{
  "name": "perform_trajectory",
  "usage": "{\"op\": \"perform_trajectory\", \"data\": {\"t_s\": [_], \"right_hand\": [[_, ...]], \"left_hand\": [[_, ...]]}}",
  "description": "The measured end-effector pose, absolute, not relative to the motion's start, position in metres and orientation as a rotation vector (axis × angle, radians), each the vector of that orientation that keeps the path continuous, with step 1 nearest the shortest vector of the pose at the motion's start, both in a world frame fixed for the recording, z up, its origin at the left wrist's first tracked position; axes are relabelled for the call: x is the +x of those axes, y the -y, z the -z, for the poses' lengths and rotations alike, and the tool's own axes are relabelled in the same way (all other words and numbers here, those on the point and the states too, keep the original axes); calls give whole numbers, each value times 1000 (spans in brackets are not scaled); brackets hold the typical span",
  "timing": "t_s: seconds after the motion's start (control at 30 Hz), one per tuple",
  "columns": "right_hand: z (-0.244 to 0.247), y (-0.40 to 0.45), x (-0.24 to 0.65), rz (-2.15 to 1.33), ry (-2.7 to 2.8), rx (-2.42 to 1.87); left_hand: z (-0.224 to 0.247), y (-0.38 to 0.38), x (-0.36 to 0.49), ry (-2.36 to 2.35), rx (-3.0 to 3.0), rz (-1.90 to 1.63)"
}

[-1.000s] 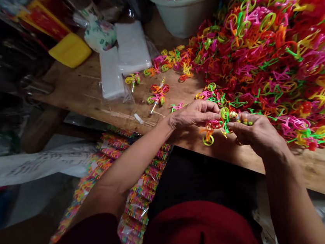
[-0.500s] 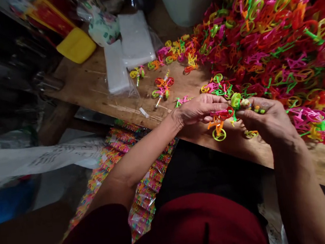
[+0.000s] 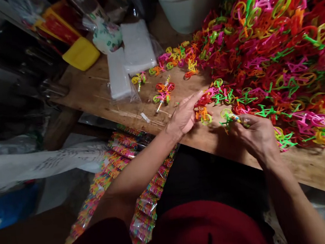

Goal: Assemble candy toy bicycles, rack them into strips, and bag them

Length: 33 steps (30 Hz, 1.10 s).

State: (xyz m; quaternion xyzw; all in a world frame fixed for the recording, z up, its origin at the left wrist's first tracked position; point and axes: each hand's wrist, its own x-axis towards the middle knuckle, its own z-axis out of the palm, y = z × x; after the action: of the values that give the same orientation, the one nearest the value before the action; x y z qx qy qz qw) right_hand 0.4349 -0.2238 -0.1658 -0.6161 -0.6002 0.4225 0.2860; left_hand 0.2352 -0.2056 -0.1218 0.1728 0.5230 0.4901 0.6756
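My left hand [image 3: 185, 114] is above the front part of the wooden table, its fingers stretched forward. An orange plastic toy bicycle [image 3: 201, 114] with a yellow-green wheel hangs at its thumb side, held in the hand, and red pieces show by its fingertips. To the right, my right hand [image 3: 254, 131] is closed on a green toy bicycle [image 3: 226, 120] with a small patterned tube in it. The two hands are apart. Just beyond them, loose toy bicycles [image 3: 220, 92] in pink, green and red lie at the edge of a big heap [image 3: 276, 42].
Finished-looking toy bicycles with tubes [image 3: 163, 97] lie left of my hands. Behind them are white plastic bags [image 3: 139, 46] and a pale tub [image 3: 179, 10] holding tubes and toys. Strips of packed colourful toys [image 3: 146, 214] hang below the table edge. A yellow container [image 3: 81, 53] stands at the back left.
My hands have separated. The right hand has moved left and down with the green toy bicycle; the left hand has shifted slightly left, its fingers straighter. The camera view has tilted slightly.
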Motion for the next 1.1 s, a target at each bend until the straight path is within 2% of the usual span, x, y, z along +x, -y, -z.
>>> {"op": "perform_trajectory", "data": {"t_s": [0.13,0.27,0.33,0.5,0.57,0.93,1.1], "right_hand": [[180,233,415,-596,1938,-1598],[174,238,417,-428,1882,-1451],[167,240,425,-542,1793,-1401],[153,239,434,-1203,1572,-1422],[156,236,432,-1354,1517,-1379],[152,233,433,-1363,1266,-1358],[153,240,433,-1301,1427,-1344]], "left_hand": [[117,218,234,-1093,103,-1025],[119,225,236,-1079,149,-1029],[122,227,238,-1083,228,-1018],[127,227,249,-1090,403,-1048],[126,226,256,-1079,399,-1046],[124,228,273,-1032,415,-1028],[132,237,271,-1041,468,-983]]}}
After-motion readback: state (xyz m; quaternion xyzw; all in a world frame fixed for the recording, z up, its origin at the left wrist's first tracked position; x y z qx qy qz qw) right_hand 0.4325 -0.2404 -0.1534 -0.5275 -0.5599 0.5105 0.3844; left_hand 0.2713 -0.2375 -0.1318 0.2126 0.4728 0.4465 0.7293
